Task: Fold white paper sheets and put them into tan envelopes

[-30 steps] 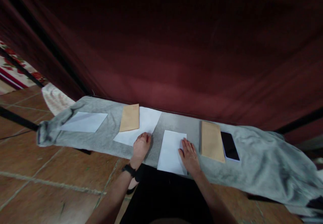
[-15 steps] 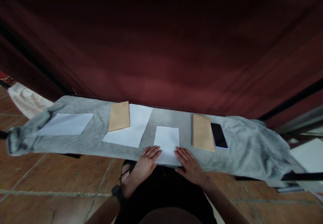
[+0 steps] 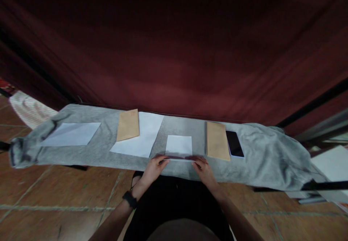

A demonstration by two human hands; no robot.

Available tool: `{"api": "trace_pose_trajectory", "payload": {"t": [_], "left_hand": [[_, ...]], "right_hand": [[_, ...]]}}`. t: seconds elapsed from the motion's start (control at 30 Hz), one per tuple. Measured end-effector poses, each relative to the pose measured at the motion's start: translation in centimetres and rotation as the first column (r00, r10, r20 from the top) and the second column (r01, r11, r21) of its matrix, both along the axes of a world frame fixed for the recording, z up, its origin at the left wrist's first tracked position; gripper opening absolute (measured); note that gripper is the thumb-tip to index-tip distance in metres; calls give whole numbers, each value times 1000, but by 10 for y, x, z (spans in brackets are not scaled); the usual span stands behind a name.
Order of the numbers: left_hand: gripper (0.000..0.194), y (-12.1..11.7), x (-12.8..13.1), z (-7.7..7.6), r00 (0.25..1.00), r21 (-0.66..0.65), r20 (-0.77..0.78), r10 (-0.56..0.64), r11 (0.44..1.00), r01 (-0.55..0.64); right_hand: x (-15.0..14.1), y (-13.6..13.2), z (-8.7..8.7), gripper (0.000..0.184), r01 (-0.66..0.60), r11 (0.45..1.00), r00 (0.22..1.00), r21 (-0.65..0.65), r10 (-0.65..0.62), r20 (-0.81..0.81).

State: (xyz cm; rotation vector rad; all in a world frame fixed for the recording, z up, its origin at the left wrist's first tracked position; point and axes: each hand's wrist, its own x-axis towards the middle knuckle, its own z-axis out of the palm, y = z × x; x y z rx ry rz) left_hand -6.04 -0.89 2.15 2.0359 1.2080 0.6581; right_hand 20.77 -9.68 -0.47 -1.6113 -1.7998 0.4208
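Note:
A white sheet of paper (image 3: 178, 145) lies in front of me on a grey cloth, its near edge lifted off the cloth. My left hand (image 3: 156, 166) pinches that raised edge at its left end, thumb against fingers. At the right end my right hand (image 3: 201, 166) grips the same edge in a like way. The far part of the sheet rests flat. To the right of my right hand is a stack of brown envelopes (image 3: 218, 141), with a dark-screened phone (image 3: 235, 144) beside it. Left of my left hand lie more white paper (image 3: 144, 139) and a brown envelope (image 3: 128, 125) partly on it.
Another white sheet (image 3: 72, 134) lies at the far left of the grey cloth (image 3: 108, 159), which covers a long narrow surface. A dark red fabric wall (image 3: 174, 70) rises right behind it. Dark bars slant at both sides, and brown tiles (image 3: 70, 186) make the floor.
Both hands lay flat on the sheet's near corners before. Now their fingers are curled round its near edge, which has come up off the cloth. The envelopes and phone stay put.

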Motion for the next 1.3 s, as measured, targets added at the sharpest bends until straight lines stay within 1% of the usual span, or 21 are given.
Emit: {"api": "trace_pose_trajectory", "payload": {"t": [0.17, 0.27, 0.33, 0.47, 0.63, 0.77, 0.87, 0.93, 1.03, 1.13, 1.2, 1.3], "left_hand": [[24, 10, 14, -1, 985, -43, 44, 169, 985, -167], [23, 19, 24, 1, 970, -63, 76, 229, 972, -225], [21, 25, 30, 2, 965, -58, 82, 249, 968, -245], [21, 35, 39, 2, 952, -40, 3, 306, 951, -305], [28, 43, 48, 6, 913, -17, -169, 370, 925, -378], [36, 46, 54, 10, 880, 32, -280, 383, 920, -390], [36, 49, 56, 9, 860, 65, -338, 382, 921, -383], [34, 50, 56, 8, 853, 75, -372, 365, 928, -365], [33, 51, 57, 7, 846, 97, -405, 346, 937, -337], [34, 51, 58, 7, 842, 126, -418, 340, 940, -317], [33, 51, 59, 7, 841, 141, -428, 332, 943, -300], [32, 50, 59, 6, 832, 176, -463, 305, 952, -251]], "right_hand": [[-7, 17, -4, 31, 172, 984, 985, 39, -173, 29], [-12, 27, -7, 33, 278, 958, 958, 70, -282, 54], [-14, 34, -9, 35, 336, 938, 936, 82, -343, 86], [-16, 46, -9, 35, 398, 915, 892, 70, -404, 205], [-18, 60, -4, 37, 453, 890, 838, 45, -443, 319], [-20, 69, -1, 43, 454, 889, 824, 66, -447, 349], [-21, 74, -3, 45, 448, 891, 822, 68, -441, 360], [-21, 75, -4, 42, 448, 890, 815, 84, -445, 371], [-22, 73, -6, 33, 452, 881, 800, 142, -470, 373], [-25, 72, -3, 28, 469, 868, 796, 162, -495, 349], [-31, 73, -1, 33, 437, 887, 819, 147, -460, 343], [-47, 75, 1, 41, 318, 941, 872, 115, -338, 354]]}}
